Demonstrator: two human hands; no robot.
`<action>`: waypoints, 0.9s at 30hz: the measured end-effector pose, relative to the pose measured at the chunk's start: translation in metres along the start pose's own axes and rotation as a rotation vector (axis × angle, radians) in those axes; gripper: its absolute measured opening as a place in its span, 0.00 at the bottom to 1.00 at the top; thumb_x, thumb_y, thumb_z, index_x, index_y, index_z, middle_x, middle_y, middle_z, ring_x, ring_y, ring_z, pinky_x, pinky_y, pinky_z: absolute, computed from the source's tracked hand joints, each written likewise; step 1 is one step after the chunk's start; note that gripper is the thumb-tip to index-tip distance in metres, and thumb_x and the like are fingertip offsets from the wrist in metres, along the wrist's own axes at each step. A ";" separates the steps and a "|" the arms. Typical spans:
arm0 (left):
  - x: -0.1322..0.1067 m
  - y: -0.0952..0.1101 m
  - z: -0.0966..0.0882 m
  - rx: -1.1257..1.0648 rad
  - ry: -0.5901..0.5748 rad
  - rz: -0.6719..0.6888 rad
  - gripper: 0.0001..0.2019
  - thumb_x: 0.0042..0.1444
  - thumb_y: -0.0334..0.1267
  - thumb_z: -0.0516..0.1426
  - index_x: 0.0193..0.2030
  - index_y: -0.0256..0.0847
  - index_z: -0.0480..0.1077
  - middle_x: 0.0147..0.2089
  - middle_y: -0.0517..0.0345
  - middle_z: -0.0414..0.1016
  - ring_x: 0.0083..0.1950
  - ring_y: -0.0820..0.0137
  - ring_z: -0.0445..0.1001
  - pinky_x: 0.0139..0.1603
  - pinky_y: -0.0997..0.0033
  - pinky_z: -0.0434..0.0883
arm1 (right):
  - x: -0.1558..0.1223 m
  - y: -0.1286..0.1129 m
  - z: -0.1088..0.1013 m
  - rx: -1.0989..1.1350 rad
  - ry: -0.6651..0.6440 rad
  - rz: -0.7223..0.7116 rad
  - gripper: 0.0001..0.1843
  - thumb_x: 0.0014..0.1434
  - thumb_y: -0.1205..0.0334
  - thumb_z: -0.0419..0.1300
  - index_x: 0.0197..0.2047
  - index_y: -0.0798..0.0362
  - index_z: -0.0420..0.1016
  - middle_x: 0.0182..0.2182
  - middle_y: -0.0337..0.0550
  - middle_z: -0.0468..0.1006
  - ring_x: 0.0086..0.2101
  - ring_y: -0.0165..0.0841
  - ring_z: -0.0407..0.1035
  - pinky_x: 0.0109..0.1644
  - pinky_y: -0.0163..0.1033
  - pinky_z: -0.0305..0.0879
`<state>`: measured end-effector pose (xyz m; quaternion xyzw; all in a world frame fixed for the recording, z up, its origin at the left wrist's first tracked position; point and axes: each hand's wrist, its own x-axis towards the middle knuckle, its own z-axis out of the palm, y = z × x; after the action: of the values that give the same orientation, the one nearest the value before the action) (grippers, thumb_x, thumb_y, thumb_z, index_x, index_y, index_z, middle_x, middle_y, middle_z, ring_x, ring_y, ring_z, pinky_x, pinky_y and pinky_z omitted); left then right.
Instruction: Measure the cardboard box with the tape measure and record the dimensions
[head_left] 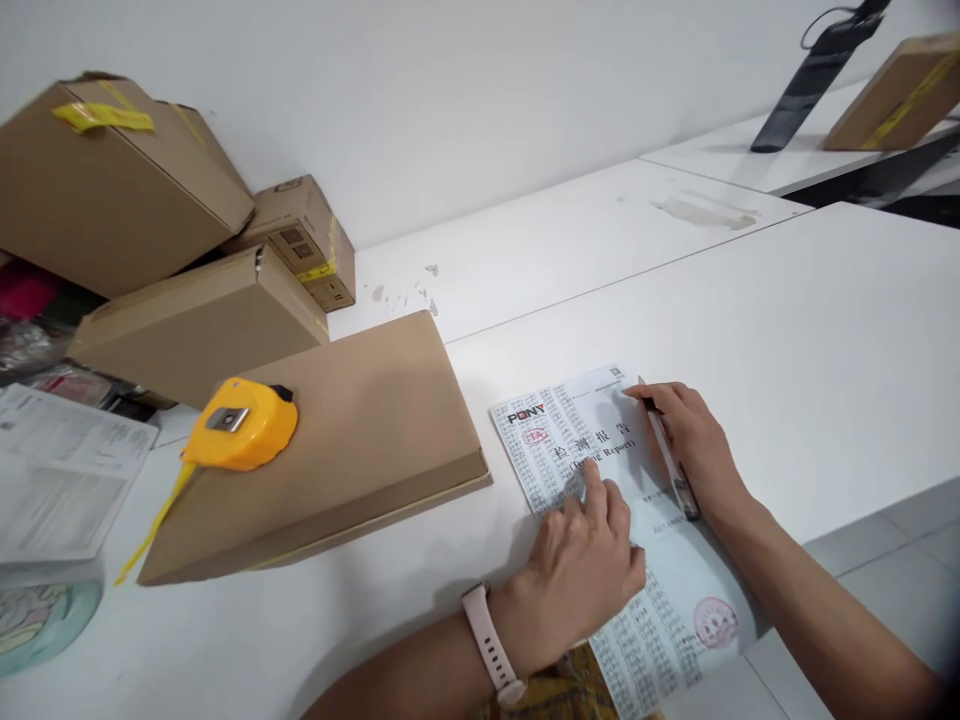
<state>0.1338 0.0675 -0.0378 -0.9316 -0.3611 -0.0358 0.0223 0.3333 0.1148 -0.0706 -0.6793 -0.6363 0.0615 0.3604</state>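
A printed testing report (645, 590) lies at a slant over the table's front edge, with a PONY logo at its top and a round red stamp low down. My left hand (589, 555), with a pale pink watch band on its wrist, rests on the report. Its index finger stretches out to the title line, the other fingers are partly curled, and it holds nothing. At the report's right edge, my right hand (694, 445) is closed around a slim pen (675, 465) with dark ends. The fingertips of this hand touch the paper near its top corner.
On the left, a flat cardboard box (367, 410) carries a yellow tape measure (244, 425). More cartons (120, 190) are stacked behind it. Printed sheets (67, 470) lie far left. A dark bottle (806, 85) and another carton (896, 95) stand at the back right.
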 end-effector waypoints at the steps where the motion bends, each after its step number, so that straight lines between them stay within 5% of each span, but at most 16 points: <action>1: -0.001 0.000 -0.002 -0.020 -0.009 -0.010 0.30 0.65 0.48 0.57 0.65 0.24 0.65 0.69 0.29 0.66 0.42 0.61 0.82 0.32 0.64 0.81 | 0.000 0.004 0.001 -0.049 -0.010 -0.035 0.21 0.61 0.70 0.49 0.54 0.47 0.72 0.46 0.50 0.76 0.46 0.45 0.69 0.44 0.47 0.68; 4: -0.011 -0.001 -0.019 -0.137 0.057 0.006 0.24 0.64 0.44 0.58 0.61 0.30 0.67 0.66 0.36 0.71 0.43 0.61 0.82 0.34 0.61 0.82 | 0.001 0.012 0.005 -0.151 0.003 -0.094 0.27 0.57 0.75 0.47 0.55 0.50 0.75 0.45 0.53 0.76 0.45 0.47 0.68 0.46 0.50 0.68; 7: -0.036 -0.017 -0.059 -0.265 0.399 0.002 0.13 0.66 0.37 0.56 0.55 0.38 0.70 0.54 0.49 0.81 0.45 0.64 0.81 0.39 0.64 0.81 | 0.002 0.016 0.010 -0.191 0.029 -0.085 0.29 0.56 0.78 0.47 0.55 0.51 0.77 0.46 0.53 0.78 0.45 0.47 0.68 0.45 0.50 0.69; 10: -0.068 -0.057 -0.107 -0.104 0.785 -0.219 0.11 0.64 0.32 0.57 0.53 0.42 0.71 0.48 0.55 0.82 0.49 0.66 0.80 0.50 0.64 0.78 | 0.002 0.016 0.013 -0.177 0.049 -0.062 0.30 0.56 0.78 0.48 0.57 0.51 0.77 0.46 0.53 0.79 0.45 0.47 0.69 0.45 0.50 0.70; 12: -0.086 -0.095 -0.132 0.175 0.976 -0.458 0.14 0.61 0.35 0.62 0.54 0.41 0.73 0.51 0.52 0.81 0.53 0.58 0.79 0.59 0.51 0.73 | 0.002 0.016 0.013 -0.154 0.066 -0.049 0.29 0.58 0.76 0.48 0.58 0.51 0.76 0.45 0.53 0.79 0.46 0.48 0.69 0.44 0.51 0.70; 14: -0.099 -0.136 -0.148 0.283 0.929 -0.508 0.17 0.62 0.42 0.60 0.56 0.38 0.72 0.59 0.47 0.77 0.62 0.49 0.74 0.67 0.40 0.63 | 0.003 0.016 0.013 -0.134 0.086 -0.036 0.26 0.61 0.73 0.48 0.57 0.52 0.77 0.44 0.54 0.79 0.45 0.48 0.70 0.43 0.52 0.70; 16: -0.105 -0.170 -0.155 0.183 0.676 -0.654 0.23 0.64 0.47 0.56 0.62 0.37 0.68 0.67 0.45 0.69 0.71 0.45 0.63 0.71 0.38 0.56 | 0.003 0.015 0.014 -0.118 0.105 -0.028 0.22 0.64 0.69 0.48 0.55 0.51 0.78 0.43 0.54 0.80 0.44 0.48 0.70 0.43 0.53 0.70; 20: -0.104 -0.203 -0.153 -0.076 0.451 -0.815 0.27 0.58 0.51 0.59 0.59 0.36 0.70 0.62 0.44 0.74 0.65 0.45 0.70 0.66 0.43 0.65 | 0.004 0.013 0.016 -0.085 0.132 -0.025 0.19 0.67 0.63 0.49 0.49 0.49 0.80 0.42 0.53 0.81 0.43 0.48 0.70 0.44 0.54 0.70; 23: -0.097 -0.208 -0.147 -0.092 0.441 -0.833 0.26 0.58 0.52 0.59 0.59 0.37 0.71 0.63 0.40 0.73 0.66 0.43 0.69 0.66 0.39 0.64 | 0.004 0.013 0.017 -0.066 0.137 -0.027 0.18 0.66 0.63 0.50 0.46 0.49 0.81 0.43 0.53 0.81 0.43 0.48 0.71 0.45 0.54 0.70; 27: -0.090 -0.204 -0.141 -0.117 0.611 -0.923 0.28 0.56 0.52 0.60 0.59 0.37 0.71 0.59 0.38 0.76 0.61 0.41 0.73 0.62 0.35 0.66 | 0.007 0.014 0.015 -0.054 0.153 -0.013 0.18 0.67 0.62 0.49 0.47 0.50 0.80 0.42 0.53 0.81 0.43 0.48 0.71 0.43 0.53 0.70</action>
<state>-0.0767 0.1483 0.0980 -0.6237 -0.7062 -0.3303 0.0565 0.3377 0.1281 -0.0871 -0.6873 -0.6130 -0.0102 0.3897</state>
